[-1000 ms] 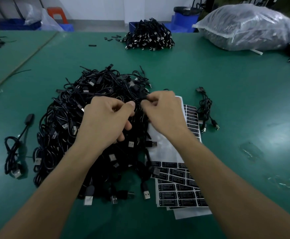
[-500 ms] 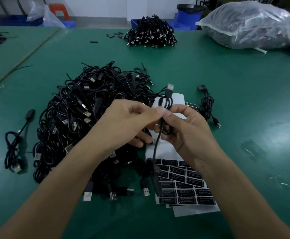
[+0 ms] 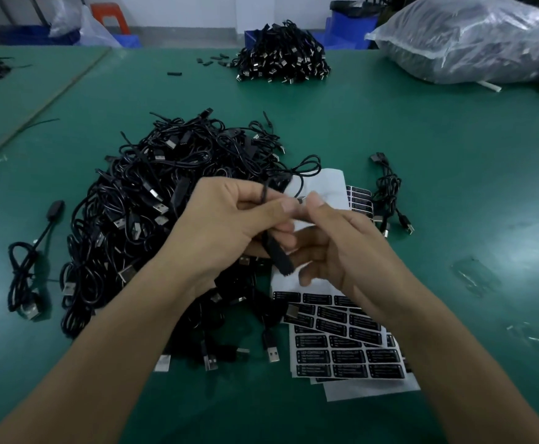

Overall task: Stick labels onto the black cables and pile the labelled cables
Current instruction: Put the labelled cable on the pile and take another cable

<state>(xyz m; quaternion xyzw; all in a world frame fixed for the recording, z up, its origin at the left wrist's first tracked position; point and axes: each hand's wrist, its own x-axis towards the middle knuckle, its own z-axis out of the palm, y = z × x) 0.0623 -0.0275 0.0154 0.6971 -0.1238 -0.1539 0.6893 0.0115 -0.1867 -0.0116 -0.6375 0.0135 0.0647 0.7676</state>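
Centre of frame: you hold one black cable lifted just above the label sheets, at the right edge of the main heap.

Left hand: fingers curled round the cable, thumb pressed on top. The cable's inline block hangs below the palm.

Right hand: thumb and forefinger pinch the same cable just beside the left thumb, and the other fingers are loosely spread. Whether a label sits between the fingertips cannot be told.

Handling, as judged: the cable is light, thin and limp. Its free loop flops toward the upper centre, so it is likely to snag strands in the heap. The block looks like the only rigid, flat part, so take hold there and support it from behind when pressing a label on. The cord will twist under your fingers. Labels are thin film and probably curl and stick to skin, so lift them by a corner.

A small bunch lies on the green table at right of the sheets, apart from the heap.
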